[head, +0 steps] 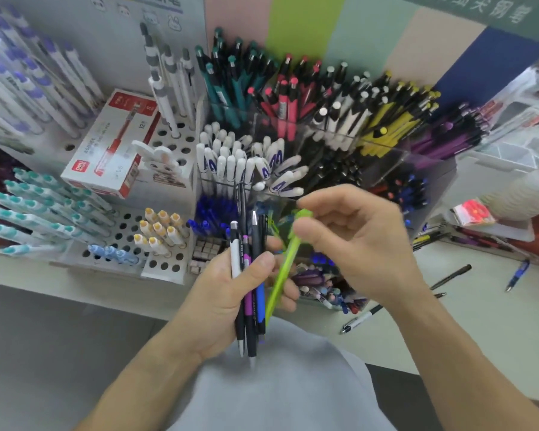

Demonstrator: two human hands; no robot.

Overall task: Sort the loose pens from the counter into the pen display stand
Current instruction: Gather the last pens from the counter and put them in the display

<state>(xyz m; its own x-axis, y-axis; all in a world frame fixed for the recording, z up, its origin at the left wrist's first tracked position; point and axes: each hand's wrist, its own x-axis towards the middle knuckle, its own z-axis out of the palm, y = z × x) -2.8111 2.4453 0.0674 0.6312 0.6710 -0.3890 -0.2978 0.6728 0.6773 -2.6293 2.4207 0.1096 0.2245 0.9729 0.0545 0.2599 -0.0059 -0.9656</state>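
So the left hand had a whole bundle of pens gripped in its fist, right in front of the clear acrylic pen display stand: a white one, a black-and-magenta one, a black one and a blue one, tips pointing down toward the person's grey shirt. The right hand was just to the right of the bundle, thumb and fingers pinching the top end of a lime green pen, which slanted down with its lower part against the left hand's fingers. It was a bit motion-blurred, so I couldn't make out much more of it.

The stand behind was packed by colour: teal, red, white, yellow, purple. To the right of the stand a few loose pens were lying on the tabletop: a black pen, a blue pen and a white-and-black pen. To the left of the stand sat a red-and-white pen box on a white peg rack.
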